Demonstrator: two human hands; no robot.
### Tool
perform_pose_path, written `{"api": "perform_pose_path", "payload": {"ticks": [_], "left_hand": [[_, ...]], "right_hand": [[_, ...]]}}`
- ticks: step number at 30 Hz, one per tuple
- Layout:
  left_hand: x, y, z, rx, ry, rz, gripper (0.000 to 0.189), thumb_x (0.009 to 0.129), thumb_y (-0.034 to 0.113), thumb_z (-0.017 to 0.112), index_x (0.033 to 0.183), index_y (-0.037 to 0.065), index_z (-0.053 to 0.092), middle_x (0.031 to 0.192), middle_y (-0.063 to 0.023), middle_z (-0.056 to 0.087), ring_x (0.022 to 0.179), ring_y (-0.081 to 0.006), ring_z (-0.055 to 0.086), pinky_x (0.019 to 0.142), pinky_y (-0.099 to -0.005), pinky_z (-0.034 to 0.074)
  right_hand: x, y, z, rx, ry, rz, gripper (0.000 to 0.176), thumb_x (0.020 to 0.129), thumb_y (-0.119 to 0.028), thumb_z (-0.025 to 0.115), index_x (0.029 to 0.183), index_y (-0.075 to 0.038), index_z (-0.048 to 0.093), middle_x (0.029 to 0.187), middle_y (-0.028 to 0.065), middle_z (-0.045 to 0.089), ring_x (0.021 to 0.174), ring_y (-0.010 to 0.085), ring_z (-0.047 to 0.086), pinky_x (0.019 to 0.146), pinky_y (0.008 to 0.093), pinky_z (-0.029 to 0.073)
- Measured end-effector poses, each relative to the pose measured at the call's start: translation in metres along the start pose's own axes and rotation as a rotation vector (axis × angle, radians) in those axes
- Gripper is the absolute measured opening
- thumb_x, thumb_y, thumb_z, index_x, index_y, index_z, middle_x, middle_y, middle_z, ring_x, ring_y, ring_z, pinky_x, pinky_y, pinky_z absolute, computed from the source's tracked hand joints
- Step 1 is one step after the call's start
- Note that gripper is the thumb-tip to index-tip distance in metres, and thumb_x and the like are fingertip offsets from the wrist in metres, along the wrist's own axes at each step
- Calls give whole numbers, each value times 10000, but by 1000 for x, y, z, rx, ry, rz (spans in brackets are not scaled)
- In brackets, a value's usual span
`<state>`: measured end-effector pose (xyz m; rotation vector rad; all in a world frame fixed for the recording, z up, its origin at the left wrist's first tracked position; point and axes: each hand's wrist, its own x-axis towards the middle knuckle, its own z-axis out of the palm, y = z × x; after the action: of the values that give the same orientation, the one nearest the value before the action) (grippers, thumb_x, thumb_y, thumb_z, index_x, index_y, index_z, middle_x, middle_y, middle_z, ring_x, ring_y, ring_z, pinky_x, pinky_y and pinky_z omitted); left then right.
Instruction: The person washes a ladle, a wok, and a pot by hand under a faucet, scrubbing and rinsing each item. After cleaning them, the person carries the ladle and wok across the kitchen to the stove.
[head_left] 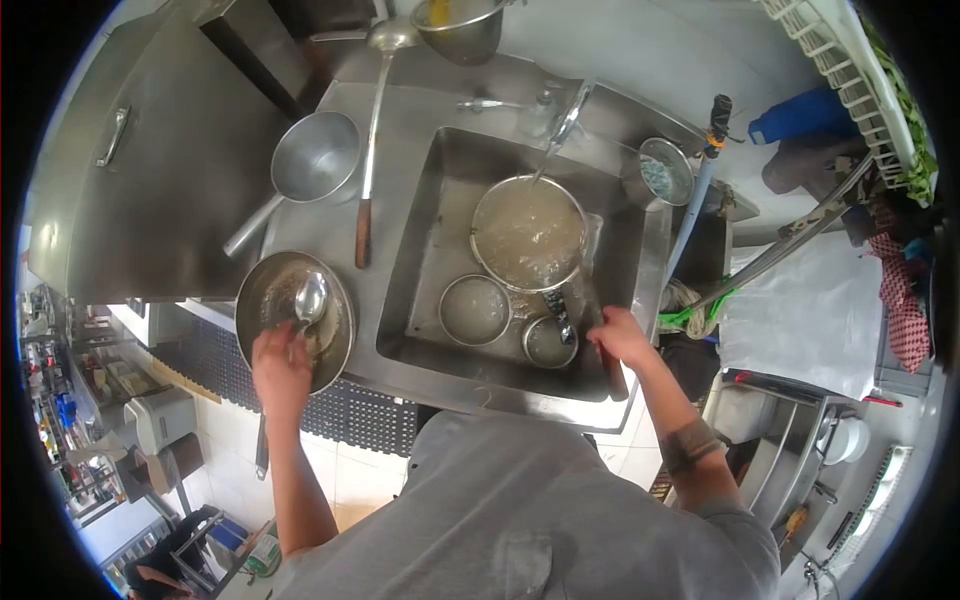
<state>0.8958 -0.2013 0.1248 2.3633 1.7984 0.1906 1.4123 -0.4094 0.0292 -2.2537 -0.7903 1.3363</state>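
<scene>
My left hand [281,372] is closed on a metal spoon [311,297] inside a dirty pan [343,358] at the sink's left edge. My right hand [622,338] is closed round a brown wooden handle [606,372] at the right side of the sink [400,330]. Water runs from the tap [572,112] into a large round pot [528,232] full of cloudy water. Two smaller containers of cloudy water, one at the left [475,310] and one at the right [548,345], sit below it in the basin.
An empty saucepan [316,157] and a long ladle [374,140] lie left of the sink. A metal cup [665,172] stands at its back right corner. A blue-handled pole [690,215] leans at the right, beside a white-covered surface [800,320].
</scene>
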Motion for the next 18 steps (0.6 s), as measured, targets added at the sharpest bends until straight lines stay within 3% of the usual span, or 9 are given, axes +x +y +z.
{"api": "perform_pose_path", "payload": {"ticks": [1, 3, 4, 5, 9, 11, 12, 14, 18], "left_hand": [[8, 26, 4, -161, 88, 77, 288, 935, 181, 673, 1193, 61, 716, 1109, -203, 691, 1031, -426, 650, 902, -495, 529], [22, 91, 20, -432, -170, 100, 302, 954, 215, 672, 1212, 63, 711, 1114, -205, 701, 1000, -420, 668, 891, -479, 542], [25, 114, 47, -508, -225, 207, 320, 958, 233, 671, 1234, 74, 704, 1124, -204, 703, 1019, -401, 681, 881, -468, 553], [26, 146, 68, -554, -252, 298, 283, 966, 199, 679, 1199, 42, 712, 1016, -172, 714, 887, -314, 712, 787, -398, 562], [40, 252, 175, -984, -930, 393, 406, 1065, 308, 583, 1356, 27, 620, 1162, -125, 732, 996, -224, 718, 852, -360, 561], [46, 301, 193, -1339, -1143, 97, 498, 1093, 362, 528, 1455, 20, 516, 1272, -110, 689, 1071, -214, 695, 907, -369, 551], [52, 321, 198, -1347, -1145, 103, 498, 1093, 362, 528, 1455, 20, 516, 1272, -110, 689, 1071, -214, 695, 907, -369, 551], [69, 348, 203, -1824, -1223, -22, 545, 1097, 388, 499, 1499, 25, 440, 1367, -147, 637, 1088, -243, 684, 928, -396, 555], [98, 351, 199, -2028, -1137, -185, 492, 1114, 338, 441, 1488, 19, 424, 1389, -197, 618, 1060, -277, 689, 896, -424, 571]], "right_hand": [[-18, -8, -5, -8, 8, 4, 255, 738, -77, 697, 924, 92, 651, 702, 181, 663, 662, 287, 714, 599, 406, 542], [-58, -39, -13, 20, -11, 113, 363, 776, -84, 680, 1084, 101, 631, 818, 230, 704, 777, 351, 738, 701, 444, 574], [-65, -33, -12, 20, -5, 113, 363, 776, -84, 680, 1084, 101, 631, 818, 230, 704, 777, 351, 738, 701, 444, 574], [-72, -27, -12, -63, 98, -18, 435, 792, -73, 669, 1182, 104, 595, 918, 255, 704, 872, 391, 726, 769, 465, 571], [-107, -34, -1, -343, 423, -315, 601, 811, -31, 648, 1379, 105, 508, 1161, 315, 658, 1075, 481, 652, 927, 506, 536], [-119, -50, 3, -347, 372, -273, 658, 816, -27, 646, 1446, 56, 478, 1282, 313, 618, 1158, 477, 629, 970, 488, 527], [-116, -46, 11, -363, 420, -362, 689, 800, -8, 660, 1453, 63, 454, 1228, 305, 620, 1091, 479, 640, 922, 503, 540], [-105, -49, 27, -365, 469, -464, 715, 782, 26, 672, 1454, 63, 431, 1166, 294, 613, 996, 478, 653, 851, 513, 558], [-85, -78, 39, -286, 457, -480, 719, 787, 18, 671, 1466, 48, 438, 1120, 272, 610, 995, 461, 650, 847, 514, 557]]}}
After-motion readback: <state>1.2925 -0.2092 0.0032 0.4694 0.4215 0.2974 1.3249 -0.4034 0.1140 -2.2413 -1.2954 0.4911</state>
